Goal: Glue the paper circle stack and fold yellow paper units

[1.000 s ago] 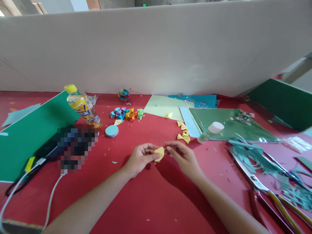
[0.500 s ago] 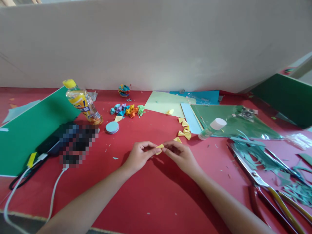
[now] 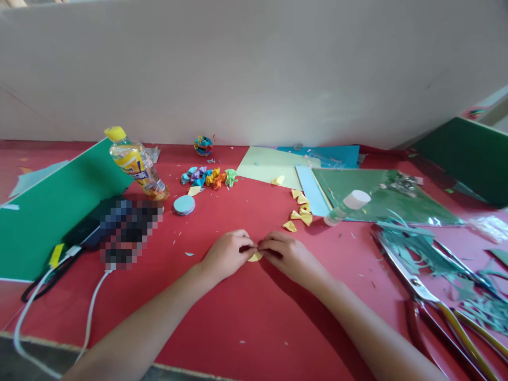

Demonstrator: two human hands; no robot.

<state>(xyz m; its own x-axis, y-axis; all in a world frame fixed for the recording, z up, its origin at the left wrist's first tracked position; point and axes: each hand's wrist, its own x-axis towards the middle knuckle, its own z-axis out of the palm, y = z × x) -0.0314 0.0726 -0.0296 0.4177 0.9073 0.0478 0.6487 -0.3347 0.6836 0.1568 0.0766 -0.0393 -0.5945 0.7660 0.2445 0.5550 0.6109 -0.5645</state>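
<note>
Between my two hands, low over the red table, is a small yellow paper piece, partly hidden by my fingers. My left hand pinches it from the left, and my right hand pinches it from the right, with the fingertips of both hands nearly touching. Several folded yellow paper pieces lie just beyond my right hand. A stack of round pale blue paper discs sits beyond my left hand, with a loose yellow piece behind it.
A glue stick stands tilted-looking at the right, near green sheets. Large scissors lie at the right among teal scraps. Coloured folded papers lie farther back. A bottle, a green board and cables are at the left.
Both hands have turned knuckles-up, with their fingertips lower over the yellow piece. More of its rounded edge now shows below the fingers. The view has shifted slightly.
</note>
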